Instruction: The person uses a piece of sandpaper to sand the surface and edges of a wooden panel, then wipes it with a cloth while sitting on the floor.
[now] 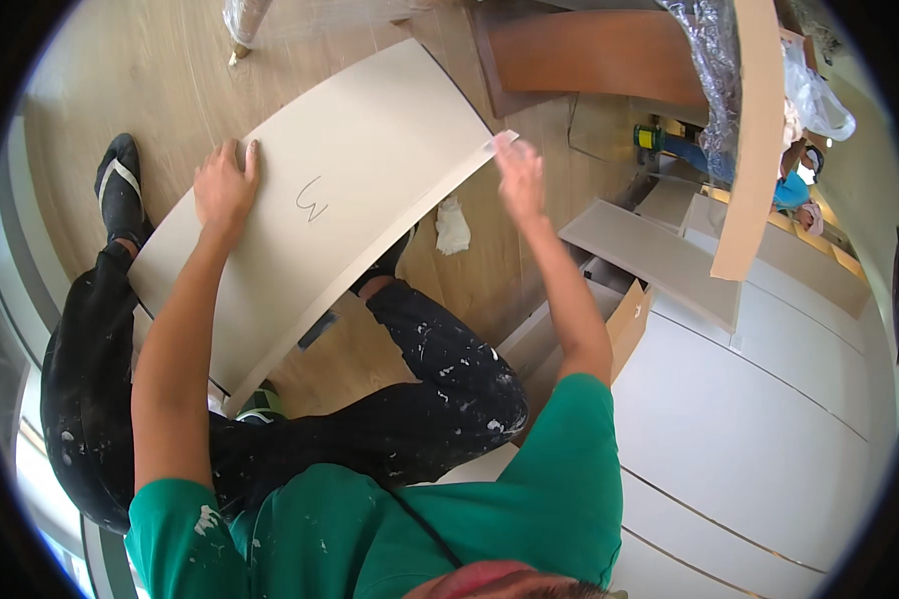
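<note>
Above a pale wood-plank floor (120, 80), a long, beige, gently curved panel (370, 170) is held flat-side up, running from about seven o'clock near the knees to one o'clock by the far corner. The left hand (225, 190) is laid on its near face at about ten o'clock, fingers spread and pressed down, seemingly to steady the board against the lap. The right hand (519, 175) is raised at the panel's far corner at about one o'clock; it is blurred, so whether its fingers pinch the edge or only touch it cannot be told. A pencilled squiggle (312, 200) is seen near the middle of the face. The lower end of the panel is rested across dark, paint-flecked trousers (440, 379), which appears to carry its weight while the hands guide it. A black sandal (120, 190) is seen at nine o'clock, and a crumpled white rag (453, 228) lies on the floor just beyond the panel's right edge. At three o'clock, white cabinet fronts (769, 419) are seen with a drawer pulled open (619, 319) and a flat beige board (659, 262) laid across it. At twelve o'clock a brown curved piece (589, 50) lies beside plastic wrap (714, 60).
</note>
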{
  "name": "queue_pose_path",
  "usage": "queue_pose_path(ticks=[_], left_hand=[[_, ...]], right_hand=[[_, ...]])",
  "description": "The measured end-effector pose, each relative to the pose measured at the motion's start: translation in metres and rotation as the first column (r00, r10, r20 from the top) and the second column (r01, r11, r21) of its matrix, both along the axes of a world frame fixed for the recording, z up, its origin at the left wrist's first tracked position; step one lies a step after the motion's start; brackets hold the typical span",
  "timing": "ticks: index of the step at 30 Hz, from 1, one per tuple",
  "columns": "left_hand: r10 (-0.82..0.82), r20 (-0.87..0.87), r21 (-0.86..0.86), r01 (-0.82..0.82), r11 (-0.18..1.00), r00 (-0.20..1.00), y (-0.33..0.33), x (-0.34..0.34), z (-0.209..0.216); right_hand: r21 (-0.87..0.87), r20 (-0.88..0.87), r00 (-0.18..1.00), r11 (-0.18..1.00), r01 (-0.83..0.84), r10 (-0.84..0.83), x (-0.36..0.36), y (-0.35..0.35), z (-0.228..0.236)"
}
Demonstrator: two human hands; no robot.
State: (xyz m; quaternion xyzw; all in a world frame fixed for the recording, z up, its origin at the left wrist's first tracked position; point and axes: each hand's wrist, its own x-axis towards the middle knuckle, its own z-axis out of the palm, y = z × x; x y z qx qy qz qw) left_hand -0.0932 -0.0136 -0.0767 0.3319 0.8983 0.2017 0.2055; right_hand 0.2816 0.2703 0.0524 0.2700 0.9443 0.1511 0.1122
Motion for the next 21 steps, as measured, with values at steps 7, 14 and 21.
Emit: queue_pose_path(ticks=[7,14,21], left_hand=[[0.055,0.021,0.023,-0.056,0.998,0.998,0.004,-0.003,-0.007],[0.043,0.017,0.029,-0.044,0.999,0.999,0.006,-0.004,-0.007],[0.034,0.004,0.042,-0.034,0.999,0.999,0.004,-0.006,-0.005]], right_hand=[[-0.269,-0.151,0.987,0.959,-0.093,0.053,-0.017,-0.067,-0.007],[-0.053,-0.129,0.991,0.998,-0.039,0.032,-0.003,-0.009,-0.015],[0.019,-0.102,0.994,0.999,0.04,-0.038,0.016,0.057,-0.017]])
